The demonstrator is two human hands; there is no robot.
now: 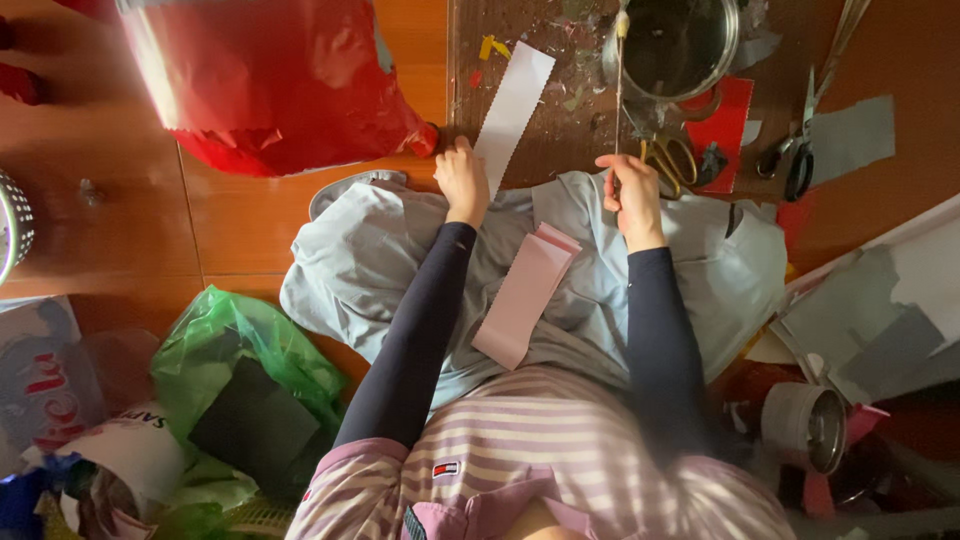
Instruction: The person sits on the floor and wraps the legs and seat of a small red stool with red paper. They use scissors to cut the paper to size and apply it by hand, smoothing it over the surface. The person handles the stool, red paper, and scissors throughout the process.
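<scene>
The left hand (462, 180) grips the lower end of a white paper strip (513, 108). The right hand (632, 192) is closed around a thin stick (619, 85), held upright beside a metal pot (676, 45).

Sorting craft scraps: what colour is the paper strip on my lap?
Pale pink paper strip, head view.

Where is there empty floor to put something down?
Bare orange floor lies left of the grey cloth, between the red bag and the green bag. The board ahead, where the left hand holds a white strip and the right hand a thin stick, is crowded with scraps, pot and scissors.
</scene>
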